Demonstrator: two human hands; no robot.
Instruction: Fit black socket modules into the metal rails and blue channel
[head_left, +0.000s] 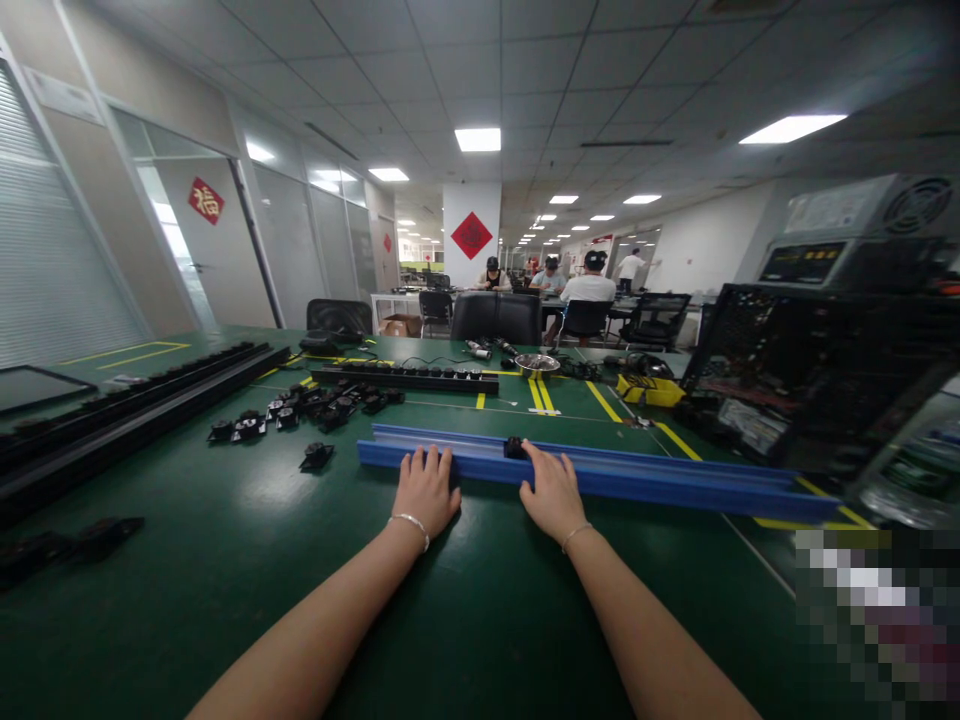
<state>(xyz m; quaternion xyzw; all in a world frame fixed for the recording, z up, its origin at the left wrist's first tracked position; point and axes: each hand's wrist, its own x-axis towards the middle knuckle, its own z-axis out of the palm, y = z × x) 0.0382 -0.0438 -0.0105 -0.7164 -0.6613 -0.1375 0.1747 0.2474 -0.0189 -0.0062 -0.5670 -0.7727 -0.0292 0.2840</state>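
Observation:
A long blue channel rail (675, 490) lies across the green table in front of me. My left hand (426, 490) rests on its near wall toward the left end, fingers stretched and a little apart, with the thumb by the table. Inside the channel, near the middle, sits a small black part (514, 447). The index finger of my right hand (551, 490) touches this part from the right. Its other fingers are spread over the near wall, the thumb pointing down in front. The underside of the black part is hidden.
Several black parts (330, 405) lie loose at the left, beside long black rails (150, 420). Behind the blue rail are a filled black rail (420, 378), a metal bowl (538, 364) and a yellow bin (651, 388). Computer equipment (810, 370) stands at right. People sit farther back.

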